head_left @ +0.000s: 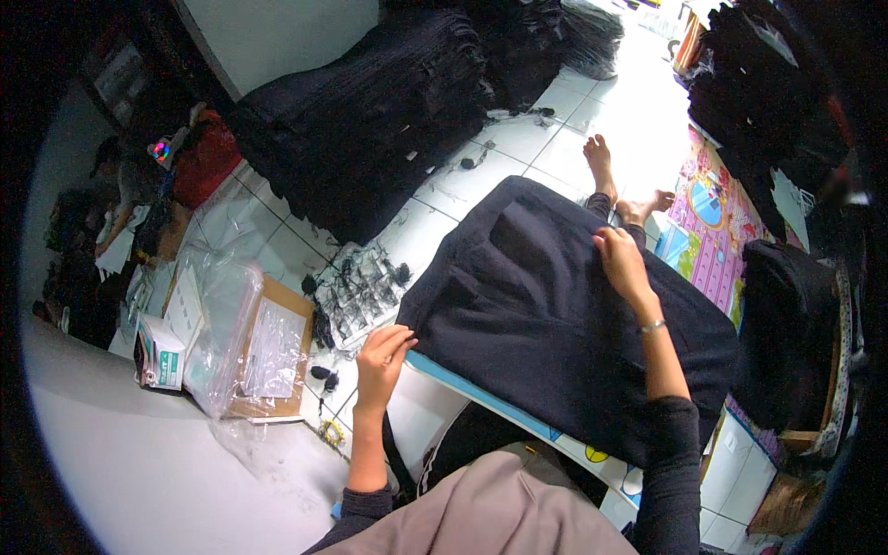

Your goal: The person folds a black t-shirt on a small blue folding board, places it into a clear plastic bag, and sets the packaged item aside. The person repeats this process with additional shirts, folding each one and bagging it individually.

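A large black cloth (518, 277) is spread over a low table, with several soft folds across its middle. The table's light blue edge (481, 396) shows along the near side. At the cloth's left corner, my left hand (381, 363) is closed, thumb and fingers pinched on the fabric edge. My right hand (622, 264) is over the far right part of the cloth, its fingers curled together. What those fingers hold, if anything, is too small to make out. A bracelet is on my right wrist.
Tall stacks of black fabric (370, 111) stand on the tiled floor beyond the table. Black thread scraps (361, 291) lie left of it, beside a cardboard piece in clear plastic (268, 347). Bare feet (601, 166) stretch out past the cloth. Another person (120, 199) sits far left.
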Motion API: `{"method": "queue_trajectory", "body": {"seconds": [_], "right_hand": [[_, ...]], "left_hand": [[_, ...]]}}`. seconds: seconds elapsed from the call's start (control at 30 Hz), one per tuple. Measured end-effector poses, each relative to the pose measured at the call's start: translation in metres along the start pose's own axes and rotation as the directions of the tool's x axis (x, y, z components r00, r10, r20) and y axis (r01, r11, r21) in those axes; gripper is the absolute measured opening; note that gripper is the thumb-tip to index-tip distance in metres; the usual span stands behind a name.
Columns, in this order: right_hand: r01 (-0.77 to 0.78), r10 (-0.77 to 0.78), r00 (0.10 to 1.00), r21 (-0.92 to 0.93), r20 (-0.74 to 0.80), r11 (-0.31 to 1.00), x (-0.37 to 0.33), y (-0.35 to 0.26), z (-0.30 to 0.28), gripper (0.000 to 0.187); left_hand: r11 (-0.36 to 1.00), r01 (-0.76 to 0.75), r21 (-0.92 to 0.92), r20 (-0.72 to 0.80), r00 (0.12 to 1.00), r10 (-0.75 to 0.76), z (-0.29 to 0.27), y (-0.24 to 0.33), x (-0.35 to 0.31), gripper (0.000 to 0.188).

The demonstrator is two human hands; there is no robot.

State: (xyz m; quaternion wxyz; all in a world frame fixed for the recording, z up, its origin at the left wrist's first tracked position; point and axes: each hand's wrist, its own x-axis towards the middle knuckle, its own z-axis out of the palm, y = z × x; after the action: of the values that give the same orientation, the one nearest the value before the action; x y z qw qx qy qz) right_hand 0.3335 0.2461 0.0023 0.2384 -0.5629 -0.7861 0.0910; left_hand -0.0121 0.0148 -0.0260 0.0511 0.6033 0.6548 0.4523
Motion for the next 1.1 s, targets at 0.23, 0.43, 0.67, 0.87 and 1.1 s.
{"method": "queue_trajectory", "body": {"seconds": [0.23, 0.43, 0.67, 0.87, 1.1], "right_hand": [[-0.07, 0.043, 0.984, 0.153, 0.171, 0.986, 0.029, 0.011, 0.005, 0.042], [0.29, -0.301, 0.952, -0.148, -0.057, 0.945, -0.002, -0.043, -0.044, 0.017], [0.499, -0.505, 0.858, 0.076, 0.099, 0.863, -0.096, -0.138, -0.069, 0.024], [0.323, -0.252, 0.905, -0.168, 0.342, 0.932, -0.155, -0.108, -0.029, 0.068], [-0.479, 0.438, 0.878, -0.351, -0.193, 0.805, -0.272, 0.027, -0.065, 0.066]], "left_hand": [[0.822, 0.504, -0.265, 0.192, 0.863, -0.467, -0.003, -0.011, 0.028, 0.023], [0.948, 0.295, 0.124, 0.124, 0.943, -0.309, -0.013, 0.027, 0.05, 0.034], [0.887, -0.436, -0.153, -0.182, 0.895, 0.408, 0.038, 0.109, 0.027, 0.028], [0.872, -0.201, 0.447, 0.434, 0.901, -0.015, 0.081, 0.081, 0.042, 0.049], [0.963, 0.027, 0.268, -0.147, 0.989, 0.013, 0.033, 0.011, 0.02, 0.034]]}}
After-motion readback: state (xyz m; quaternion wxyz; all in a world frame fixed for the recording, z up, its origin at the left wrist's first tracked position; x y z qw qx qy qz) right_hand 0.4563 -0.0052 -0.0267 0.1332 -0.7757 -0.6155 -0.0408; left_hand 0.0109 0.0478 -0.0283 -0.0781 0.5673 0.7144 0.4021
